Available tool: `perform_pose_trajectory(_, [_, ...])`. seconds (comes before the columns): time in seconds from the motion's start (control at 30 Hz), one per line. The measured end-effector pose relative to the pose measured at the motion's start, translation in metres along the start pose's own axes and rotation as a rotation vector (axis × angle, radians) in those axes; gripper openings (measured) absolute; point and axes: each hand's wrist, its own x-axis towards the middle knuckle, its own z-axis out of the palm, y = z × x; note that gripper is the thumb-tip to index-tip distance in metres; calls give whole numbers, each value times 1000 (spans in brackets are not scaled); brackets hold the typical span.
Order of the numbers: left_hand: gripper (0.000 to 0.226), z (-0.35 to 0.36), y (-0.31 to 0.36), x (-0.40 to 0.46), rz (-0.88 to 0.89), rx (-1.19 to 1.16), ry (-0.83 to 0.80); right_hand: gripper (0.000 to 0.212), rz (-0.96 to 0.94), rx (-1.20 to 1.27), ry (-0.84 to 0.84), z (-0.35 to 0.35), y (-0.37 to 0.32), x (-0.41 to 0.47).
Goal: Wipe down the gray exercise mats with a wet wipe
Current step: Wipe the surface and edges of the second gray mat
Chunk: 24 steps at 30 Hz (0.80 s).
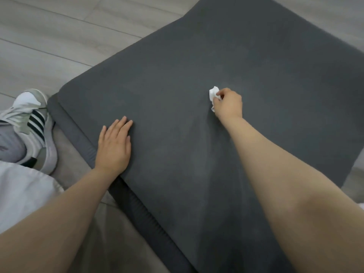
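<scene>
1. Head view: right hand (pixel 228 103) is gripping a crumpled white wipe (pixel 213 95) with curled fingers, pressing it on the gray mat (pixel 177 75) near its middle.
2. Left hand (pixel 114 146) is lying flat, fingers straight, at the mat's near edge.
3. Shoe (pixel 33 123) is resting on the floor (pixel 59 32) beside the mat's corner.

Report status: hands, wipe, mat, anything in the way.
Right hand grips crumpled white wipe mid-mat. Left hand flat on gray mat near its edge. Nothing else on the mat; sneaker sits off it.
</scene>
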Motion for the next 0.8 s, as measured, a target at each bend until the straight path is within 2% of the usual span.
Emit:
perform_pose_trajectory(0.03, [47,0,0,0,5,1,-5,20,-82,19,-28,9,-9,-16])
perform_pose_trajectory(0.1, [49,-1,-1,0,-7,-13,-8,15,-368,34,-159,30,-31,-78])
perform_pose_trajectory(0.2, [49,-1,-2,0,-25,-49,5,15,-772,4,-634,44,-59,-205])
perform_pose_trajectory(0.27, [49,-2,-1,0,-30,-64,16,11,-941,-58,-811,43,-65,-230])
perform_pose_trajectory(0.3, [47,-3,0,0,-34,-67,19,8,-973,-58,-782,40,-66,-216])
perform_pose_trajectory(0.37, [43,-3,1,-1,-40,-69,23,7,-971,-11,-525,27,-63,-162])
perform_pose_trajectory(0.4, [42,-3,1,-2,-41,-71,30,11,-889,-15,-397,14,-59,-129])
perform_pose_trajectory(0.53, [48,-4,3,-2,-45,-79,41,16,-261,-247,-50,-41,4,10])
perform_pose_trajectory(0.6, [49,-4,2,-2,-49,-86,47,28,16,-314,-16,-45,17,29])
perform_pose_trajectory(0.63, [49,-4,2,-2,-51,-91,51,28,6,-268,-22,-36,13,21])
perform_pose_trajectory(0.73, [50,-5,3,-3,-54,-88,56,24,-376,-14,-105,4,-9,-60])
perform_pose_trajectory(0.8, [52,-5,4,0,-51,-82,47,22,-680,78,-339,12,-10,-138])
